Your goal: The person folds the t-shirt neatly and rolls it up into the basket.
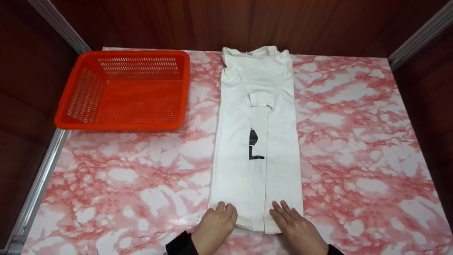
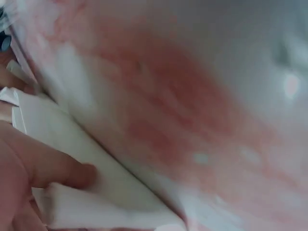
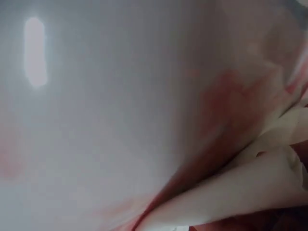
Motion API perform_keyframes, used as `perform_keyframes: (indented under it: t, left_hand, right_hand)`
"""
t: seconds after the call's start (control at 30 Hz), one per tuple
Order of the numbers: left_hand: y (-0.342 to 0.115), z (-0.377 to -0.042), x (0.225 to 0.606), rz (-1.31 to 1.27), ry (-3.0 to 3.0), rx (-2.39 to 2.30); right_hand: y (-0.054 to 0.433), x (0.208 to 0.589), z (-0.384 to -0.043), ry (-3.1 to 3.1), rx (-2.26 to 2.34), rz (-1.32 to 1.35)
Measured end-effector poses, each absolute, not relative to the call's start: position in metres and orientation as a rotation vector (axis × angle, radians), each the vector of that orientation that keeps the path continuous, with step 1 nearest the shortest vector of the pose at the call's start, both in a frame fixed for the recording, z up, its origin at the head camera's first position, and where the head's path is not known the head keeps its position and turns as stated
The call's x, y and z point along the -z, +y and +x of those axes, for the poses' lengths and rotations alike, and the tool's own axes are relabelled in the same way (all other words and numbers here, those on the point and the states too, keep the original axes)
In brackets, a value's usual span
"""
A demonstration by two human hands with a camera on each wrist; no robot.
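Observation:
A white T-shirt (image 1: 233, 141) lies folded into a long strip, its sleeve laid over the middle and part of a black print showing. At the near left corner, my left hand (image 1: 217, 225) grips the hem with bent fingers. The left wrist view shows the thumb (image 2: 72, 173) pressed on the white cloth (image 2: 120, 187), which is partly turned up. My right hand (image 1: 297, 226) holds the near right corner, fingers stretched over the cloth and thumb hidden. A raised roll of cloth (image 3: 240, 192) shows in the right wrist view, with little of that hand visible.
An orange-red plastic basket (image 1: 141, 102) with slotted walls stands at the back left of the table. The red-and-white marbled tabletop (image 1: 354, 152) surrounds the shirt. Dark wooden panels (image 1: 212, 24) border the table at the back and both sides.

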State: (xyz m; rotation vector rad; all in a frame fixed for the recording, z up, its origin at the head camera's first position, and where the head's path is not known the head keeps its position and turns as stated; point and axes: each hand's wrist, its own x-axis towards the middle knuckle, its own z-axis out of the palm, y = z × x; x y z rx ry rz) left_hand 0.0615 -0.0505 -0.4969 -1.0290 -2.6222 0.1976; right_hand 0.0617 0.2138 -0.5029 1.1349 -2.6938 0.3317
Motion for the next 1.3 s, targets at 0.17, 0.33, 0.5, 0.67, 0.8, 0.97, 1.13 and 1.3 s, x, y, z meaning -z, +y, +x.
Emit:
perform_keyframes:
  t: [0.17, 0.33, 0.5, 0.67, 0.8, 0.97, 1.13, 1.3]
  left_hand:
    - [-0.054, 0.049, 0.481, -1.088, -2.767, -0.061]
    - [-0.057, 0.034, 0.465, -1.154, -2.86, 0.081]
    - [-0.059, 0.016, 0.453, -1.132, -2.874, 0.121]
    - [-0.058, -0.006, 0.45, -1.044, -2.864, 0.157]
    - [-0.056, -0.026, 0.447, -1.021, -2.871, 0.211]
    - [-0.055, -0.057, 0.447, -1.008, -2.889, 0.261]
    - [-0.055, -0.087, 0.455, -0.965, -2.915, 0.306]
    - [-0.056, -0.112, 0.467, -0.897, -2.949, 0.457]
  right_hand:
    - [0.219, 0.487, 0.051, -2.814, -0.46, 1.191]
    - [0.223, 0.467, 0.035, -2.936, -0.625, 1.228]
    - [0.228, 0.452, 0.018, -2.949, -0.649, 1.118]
    - [0.228, 0.448, -0.001, -2.934, -0.6, 1.036]
    - [0.229, 0.448, -0.02, -2.92, -0.57, 1.005]
    - [0.229, 0.449, -0.048, -2.856, -0.588, 0.998]
    - [0.231, 0.455, -0.078, -2.857, -0.65, 0.985]
    - [0.232, 0.462, -0.103, -2.948, -0.764, 0.924]
